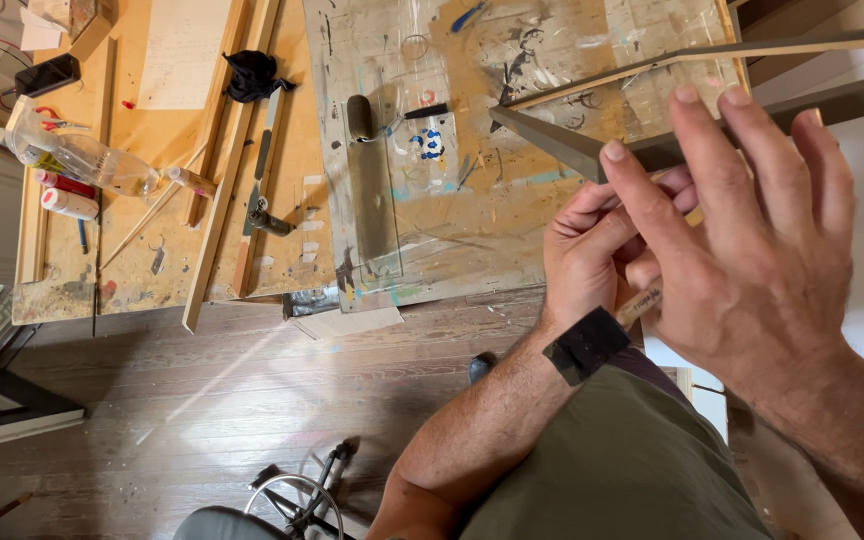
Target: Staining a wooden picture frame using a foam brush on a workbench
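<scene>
A long grey strip (562, 143) with a pointed end reaches over the bench from the right, and a thin pale wooden strip (712, 52) runs above it to the same tip. My right hand (762, 240) grips the grey strip near its point, thumb on the near face and fingers spread over the top. Just left of it is my left hand (584, 255), a black band (586, 345) on its wrist. Its fingers are curled around a short wooden stick (640, 302) that pokes out between the two hands. The hands hide how the stick meets the strip.
The paint-spattered board (472, 220) lies on a wooden bench (292, 190) with a small roller (360, 116), a black cloth (252, 74), a plastic bottle (102, 164), tubes (68, 203) and loose slats (214, 230). Below are plank floor (202, 400) and a wheel (292, 497).
</scene>
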